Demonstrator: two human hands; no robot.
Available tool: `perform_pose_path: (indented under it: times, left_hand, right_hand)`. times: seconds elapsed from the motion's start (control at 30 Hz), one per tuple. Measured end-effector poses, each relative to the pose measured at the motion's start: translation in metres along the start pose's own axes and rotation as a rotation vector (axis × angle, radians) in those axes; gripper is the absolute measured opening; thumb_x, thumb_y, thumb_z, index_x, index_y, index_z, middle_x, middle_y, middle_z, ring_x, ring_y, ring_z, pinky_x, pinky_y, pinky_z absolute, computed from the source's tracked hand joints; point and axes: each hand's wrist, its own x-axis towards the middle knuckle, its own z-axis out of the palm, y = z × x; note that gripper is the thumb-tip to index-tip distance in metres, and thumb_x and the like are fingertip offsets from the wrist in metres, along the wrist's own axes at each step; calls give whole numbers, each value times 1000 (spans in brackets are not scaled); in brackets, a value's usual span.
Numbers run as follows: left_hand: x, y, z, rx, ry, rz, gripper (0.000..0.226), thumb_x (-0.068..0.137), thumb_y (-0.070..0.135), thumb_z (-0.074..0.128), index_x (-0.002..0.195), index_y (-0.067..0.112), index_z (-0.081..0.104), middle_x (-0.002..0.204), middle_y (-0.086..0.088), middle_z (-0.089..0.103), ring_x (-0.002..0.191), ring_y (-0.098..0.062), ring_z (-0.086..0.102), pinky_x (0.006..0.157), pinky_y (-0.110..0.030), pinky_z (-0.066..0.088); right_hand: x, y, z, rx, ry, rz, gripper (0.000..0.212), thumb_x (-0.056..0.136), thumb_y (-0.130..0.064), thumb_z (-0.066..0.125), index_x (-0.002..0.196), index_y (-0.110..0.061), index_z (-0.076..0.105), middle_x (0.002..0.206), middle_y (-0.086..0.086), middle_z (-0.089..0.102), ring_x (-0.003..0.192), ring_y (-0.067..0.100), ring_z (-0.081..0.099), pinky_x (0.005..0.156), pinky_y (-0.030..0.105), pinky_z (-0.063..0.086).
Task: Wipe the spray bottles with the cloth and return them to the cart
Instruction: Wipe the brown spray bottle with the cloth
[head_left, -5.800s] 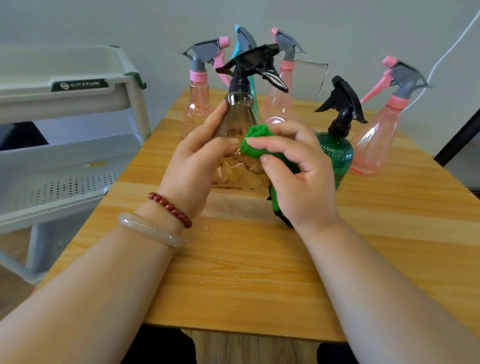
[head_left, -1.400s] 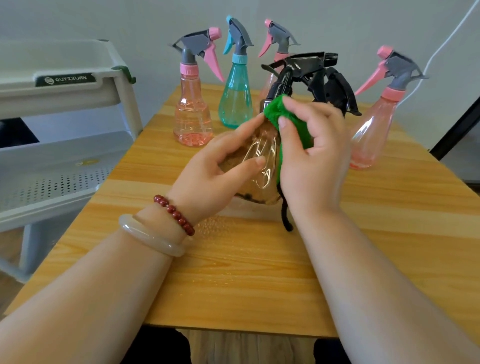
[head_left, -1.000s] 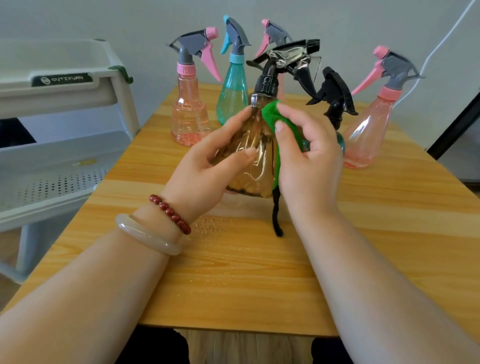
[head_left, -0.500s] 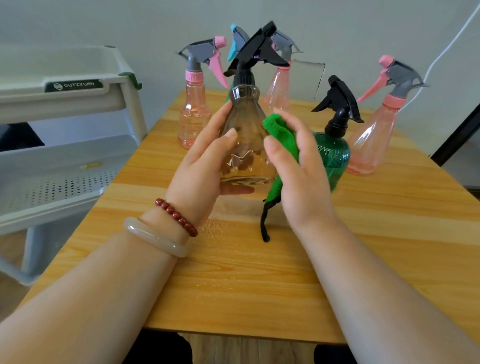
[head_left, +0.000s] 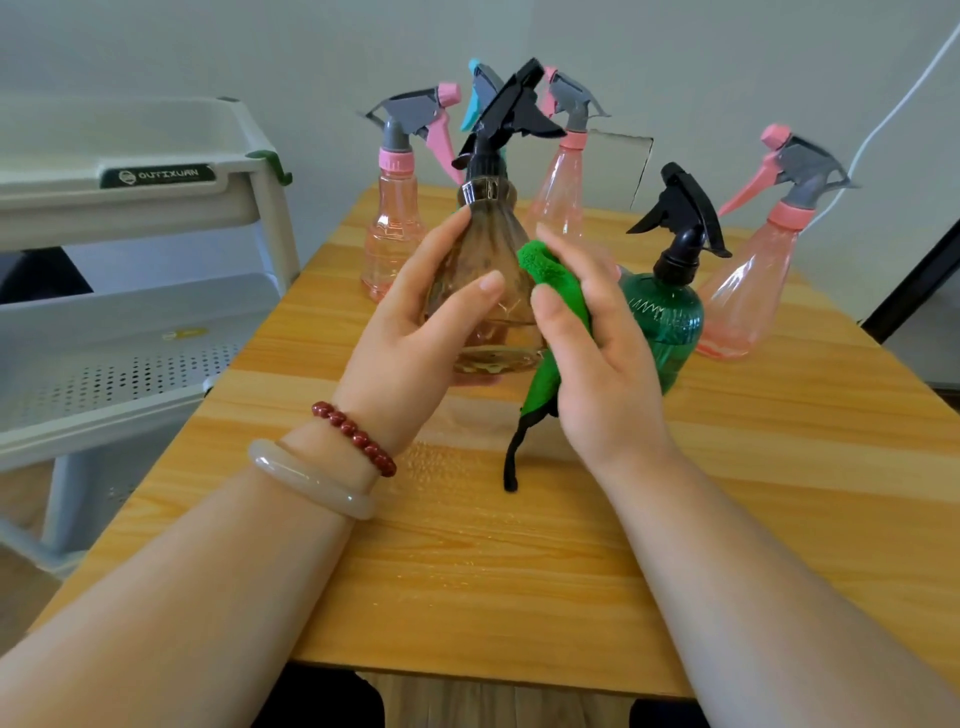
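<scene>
**Six spray bottles, one held against the cloth**

Six bottles are in view. The left hand (head_left: 410, 338) grips the amber see-through bottle with a black trigger head (head_left: 488, 244), upright over the middle of the light wooden desk (head_left: 467, 571). The right hand (head_left: 602, 364) pinches the green fluffy cloth (head_left: 553, 275) between thumb and fingers, against the bottle's side. One dark green bottle with a black trigger (head_left: 667, 322) stands just behind that hand. Three pink see-through bottles stand further back: the left pink bottle (head_left: 392, 244), the back pink bottle (head_left: 558, 197) and the right pink bottle (head_left: 748, 301). One teal bottle (head_left: 471, 111) shows only its head. I cannot tell whether any bottle holds liquid. The white tiered plastic cart (head_left: 156, 208) stands beside the desk's left edge, and its perforated shelf carries one small yellowish thing (head_left: 182, 332).
</scene>
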Motion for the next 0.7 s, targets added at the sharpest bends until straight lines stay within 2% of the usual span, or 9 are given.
perform_pose_path:
  times: [0.1,0.17,0.23,0.3,0.37,0.43,0.53,0.6,0.7]
  left_hand:
    - [1,-2,-4,-3,-30,32,59,80,39,64,136,37,48,127,9,65,116,-21,64,93,-50,54]
    - [0,-3,-4,69,-102,56,62,80,38,66,139,34,47,127,8,64,114,-19,65,84,-38,59]
    - [-1,-4,-3,139,-172,70,63,78,37,68,138,33,47,128,10,62,115,-11,63,79,-25,58]
    - [-2,-5,1,193,-216,87,65,78,35,70,138,30,47,132,12,59,119,-3,59,88,-20,53]
    - [-2,-6,4,217,-223,100,67,80,27,77,139,26,47,131,13,59,119,0,57,92,-16,49]
    - [-2,-4,4,205,-185,114,64,82,18,75,138,23,46,124,18,60,115,6,58,87,-12,48]
    - [0,-1,-2,238,-132,158,63,83,17,69,140,20,44,123,20,57,113,11,57,87,-8,46]
    - [-1,-2,-4,308,-167,176,67,79,22,74,139,23,43,125,20,55,114,11,56,89,-8,45]
    - [-2,-9,1,383,-244,209,71,74,30,78,137,29,45,131,20,53,121,8,53,98,-12,44]
  right_hand:
    - [1,3,-1,-105,74,-167,34,99,-17,50,133,-14,57,125,-11,57,125,6,51,109,26,38]
    - [3,8,-6,-178,155,-207,33,97,-20,53,129,-17,60,116,-1,55,116,9,53,105,24,40]
    - [6,10,-11,-153,246,-121,31,95,-21,58,126,-22,62,115,-2,56,113,8,56,103,29,44]
    - [8,11,-15,-57,330,-20,29,92,-18,62,121,-24,63,116,-5,63,112,7,59,101,37,49]
    - [8,10,-17,-23,337,-21,23,91,-17,64,112,-26,64,113,-7,66,111,8,61,98,42,51]
    - [5,8,-16,-79,254,-134,20,89,-14,65,105,-25,66,109,-8,65,110,10,60,99,38,50]
    - [2,9,-12,-166,154,-261,19,87,-8,66,104,-18,68,104,-9,61,107,0,56,97,21,44]
    - [6,14,-10,-232,220,-250,19,89,-11,65,107,-16,69,104,-4,61,105,2,56,95,18,43]
    - [11,21,-13,-295,445,-197,21,91,-14,64,111,-13,69,106,2,63,103,6,58,93,16,43]
